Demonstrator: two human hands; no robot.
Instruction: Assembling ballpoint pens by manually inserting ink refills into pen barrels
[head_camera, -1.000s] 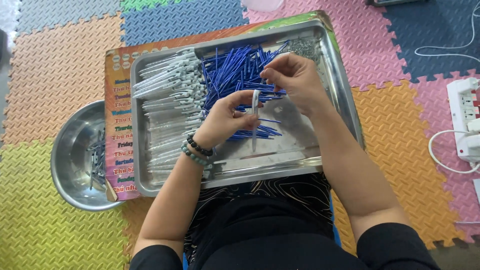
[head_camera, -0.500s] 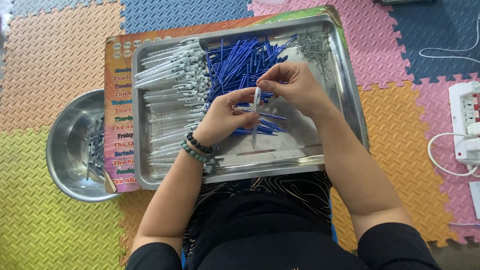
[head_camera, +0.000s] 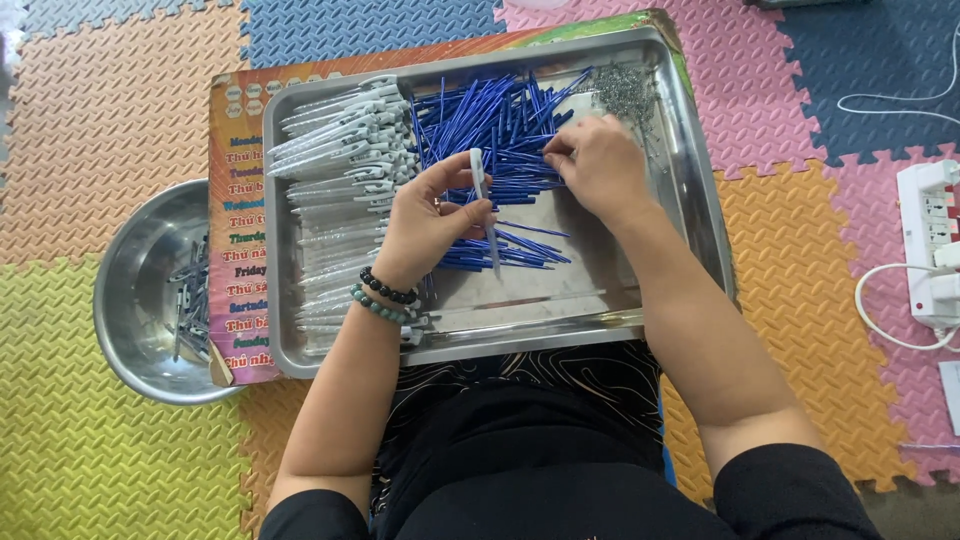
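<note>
My left hand (head_camera: 432, 222) holds a clear pen barrel (head_camera: 484, 205) upright over a steel tray (head_camera: 690, 215). Bead bracelets circle that wrist. My right hand (head_camera: 592, 163) reaches into the pile of blue pen refills (head_camera: 490, 120) in the tray's middle, fingertips pinched at the refills; whether it holds one I cannot tell. A stack of white and clear pen barrels (head_camera: 335, 170) fills the tray's left side. A small heap of tiny metal springs (head_camera: 622, 92) lies in the tray's far right corner.
A round steel bowl (head_camera: 135, 290) with several assembled pens stands left of the tray. Under the tray lies a colourful printed board (head_camera: 235, 250). Foam puzzle mats cover the floor. A white power strip (head_camera: 930, 240) with a cable lies at the right.
My right hand has left the barrel and moved right and away into the blue refills. The left hand keeps the barrel upright.
</note>
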